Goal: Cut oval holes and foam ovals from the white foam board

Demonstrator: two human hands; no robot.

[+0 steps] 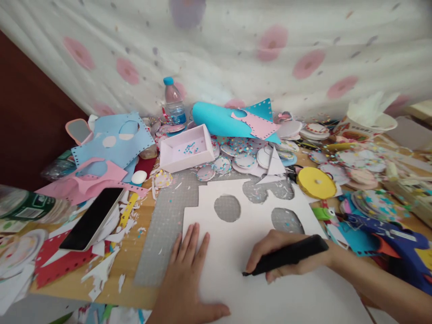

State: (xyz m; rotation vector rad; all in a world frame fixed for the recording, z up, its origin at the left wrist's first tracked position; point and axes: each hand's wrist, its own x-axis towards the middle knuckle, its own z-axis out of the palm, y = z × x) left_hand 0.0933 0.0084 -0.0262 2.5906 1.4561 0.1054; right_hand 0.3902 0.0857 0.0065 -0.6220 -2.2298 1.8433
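A large white sheet (236, 240) with several round holes cut in its far part lies on a grey cutting mat (168, 216). My left hand (189, 279) rests flat on the sheet's left side, fingers spread. In my right hand (283, 256) is a thick black marker-like tool (293, 254), gripped like a pen and slanting down to the left. Its dark narrow tip touches or nearly touches the bare middle of the sheet, below the holes. Whether a fresh line is there I cannot make out.
Behind the mat stand a white box (186, 148) with small beads and a water bottle (174, 101). A phone (92, 219) and paper scraps lie left. On the right are a yellow disc (316, 183), a blue glue gun (398, 243) and decorated paper discs (374, 204).
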